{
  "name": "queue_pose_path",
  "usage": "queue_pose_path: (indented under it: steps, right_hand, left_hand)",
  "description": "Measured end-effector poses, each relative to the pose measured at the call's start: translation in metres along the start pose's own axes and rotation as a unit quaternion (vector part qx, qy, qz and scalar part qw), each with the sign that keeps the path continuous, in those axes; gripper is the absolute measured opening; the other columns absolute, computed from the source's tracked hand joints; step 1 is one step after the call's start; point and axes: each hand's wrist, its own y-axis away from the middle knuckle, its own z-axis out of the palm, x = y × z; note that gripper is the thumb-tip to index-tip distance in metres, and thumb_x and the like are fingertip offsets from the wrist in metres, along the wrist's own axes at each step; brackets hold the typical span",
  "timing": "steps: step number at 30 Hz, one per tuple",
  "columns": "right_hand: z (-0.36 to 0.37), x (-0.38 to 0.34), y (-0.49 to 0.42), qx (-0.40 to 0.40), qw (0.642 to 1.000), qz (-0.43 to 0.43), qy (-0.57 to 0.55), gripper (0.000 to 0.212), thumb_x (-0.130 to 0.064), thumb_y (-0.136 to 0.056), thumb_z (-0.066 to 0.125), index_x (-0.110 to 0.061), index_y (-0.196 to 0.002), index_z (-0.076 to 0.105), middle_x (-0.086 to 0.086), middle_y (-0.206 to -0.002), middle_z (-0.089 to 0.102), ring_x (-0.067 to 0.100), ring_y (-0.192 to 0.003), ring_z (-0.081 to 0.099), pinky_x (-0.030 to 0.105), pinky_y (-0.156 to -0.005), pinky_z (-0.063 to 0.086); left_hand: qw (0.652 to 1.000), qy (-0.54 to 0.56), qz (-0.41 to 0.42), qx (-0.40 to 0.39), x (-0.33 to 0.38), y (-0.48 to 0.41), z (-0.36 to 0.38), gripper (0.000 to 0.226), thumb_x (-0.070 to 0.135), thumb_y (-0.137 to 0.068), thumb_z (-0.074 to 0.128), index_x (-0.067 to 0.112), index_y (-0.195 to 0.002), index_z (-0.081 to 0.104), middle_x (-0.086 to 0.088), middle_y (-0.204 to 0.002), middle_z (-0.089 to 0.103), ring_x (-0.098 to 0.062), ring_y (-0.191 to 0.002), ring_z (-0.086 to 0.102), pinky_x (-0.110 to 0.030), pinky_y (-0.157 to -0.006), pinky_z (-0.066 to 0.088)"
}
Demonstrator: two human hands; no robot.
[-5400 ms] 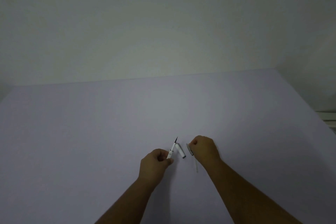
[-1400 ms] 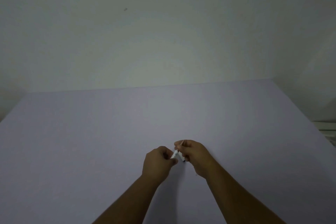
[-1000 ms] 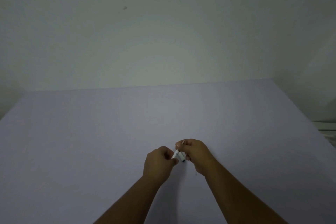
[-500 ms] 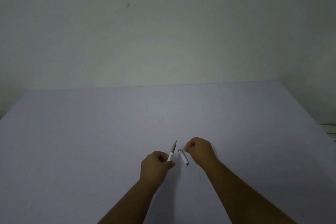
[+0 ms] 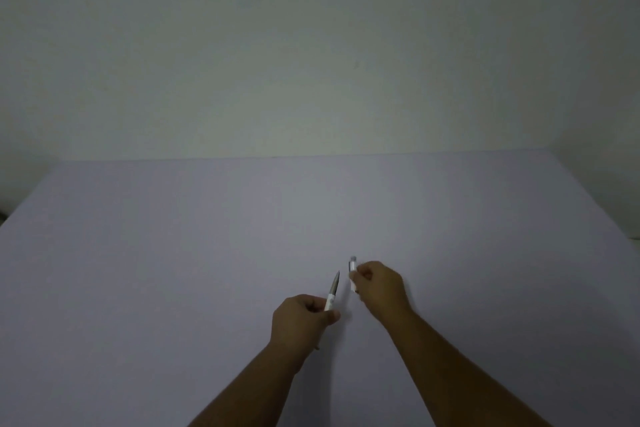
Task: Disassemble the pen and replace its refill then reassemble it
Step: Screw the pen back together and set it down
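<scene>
Pen [image 5: 333, 291] sits pinched in left hand [image 5: 300, 322], tip up; right hand [image 5: 380, 283] pinches cap [image 5: 352, 274] just beside it, above table [image 5: 173, 253]. Jam the cap on crooked and it'll probably slip or snag the tip.

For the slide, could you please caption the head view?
Left hand grips a pen body, tip up; right hand holds the white cap beside it, above the table.

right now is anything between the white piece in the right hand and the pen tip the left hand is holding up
Nothing visible. The right hand holds the white piece just right of the pen held by the left hand; only bare table shows through the gap.
</scene>
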Motion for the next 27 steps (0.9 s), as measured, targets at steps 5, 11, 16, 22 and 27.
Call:
queue_pose_path:
  steps: [5, 11, 16, 22, 27]
  right_hand:
    - [-0.016, -0.027, -0.002, -0.016, 0.95, 0.063, -0.305, 0.018, -0.014, -0.09, 0.055, -0.012, -0.075, 0.065, 0.009, -0.078, 0.07, 0.013, -0.064, 0.066, 0.023, -0.059, 0.055]
    - [-0.027, -0.03, 0.006, -0.059, 0.947, 0.071, -0.309, 0.018, -0.01, -0.09, 0.054, -0.012, -0.075, 0.064, 0.009, -0.078, 0.069, 0.016, -0.064, 0.065, 0.025, -0.058, 0.051]
    - [-0.025, -0.023, 0.017, -0.103, 0.947, 0.068, -0.298, 0.015, -0.011, -0.089, 0.056, -0.008, -0.079, 0.067, 0.013, -0.082, 0.07, 0.017, -0.065, 0.063, 0.026, -0.061, 0.051]
    - [-0.022, -0.018, 0.028, -0.127, 0.946, 0.053, -0.292, 0.018, -0.013, -0.091, 0.053, -0.002, -0.089, 0.067, 0.013, -0.086, 0.068, 0.014, -0.065, 0.059, 0.025, -0.061, 0.047]
    - [-0.022, -0.017, 0.031, -0.141, 0.949, 0.042, -0.28, 0.021, -0.013, -0.092, 0.052, -0.01, -0.078, 0.067, 0.015, -0.088, 0.068, 0.017, -0.068, 0.058, 0.026, -0.064, 0.047]
  left_hand:
    - [1.0, 0.001, 0.01, -0.011, 0.005, 0.003, 0.003, 0.012, 0.02, -0.073, 0.078, 0.027, -0.07, 0.068, 0.004, -0.075, 0.069, -0.009, -0.065, 0.061, -0.007, -0.035, 0.04]
    - [1.0, -0.005, 0.021, -0.017, 0.008, 0.006, 0.007, 0.012, 0.022, -0.073, 0.078, 0.028, -0.069, 0.068, 0.005, -0.074, 0.069, -0.008, -0.064, 0.061, -0.013, -0.044, 0.039]
    - [0.999, 0.005, 0.028, -0.023, 0.009, 0.008, 0.01, 0.011, 0.02, -0.074, 0.077, 0.027, -0.069, 0.069, 0.007, -0.07, 0.067, -0.008, -0.061, 0.059, -0.007, -0.035, 0.038]
    - [0.999, 0.029, 0.024, -0.03, 0.009, 0.007, 0.012, 0.01, 0.02, -0.074, 0.077, 0.026, -0.069, 0.072, 0.006, -0.071, 0.068, -0.012, -0.066, 0.06, -0.02, -0.053, 0.042]
    - [0.998, 0.055, 0.007, -0.037, 0.008, 0.006, 0.015, 0.006, 0.017, -0.074, 0.077, 0.019, -0.072, 0.073, 0.001, -0.071, 0.068, -0.017, -0.068, 0.059, -0.029, -0.064, 0.046]
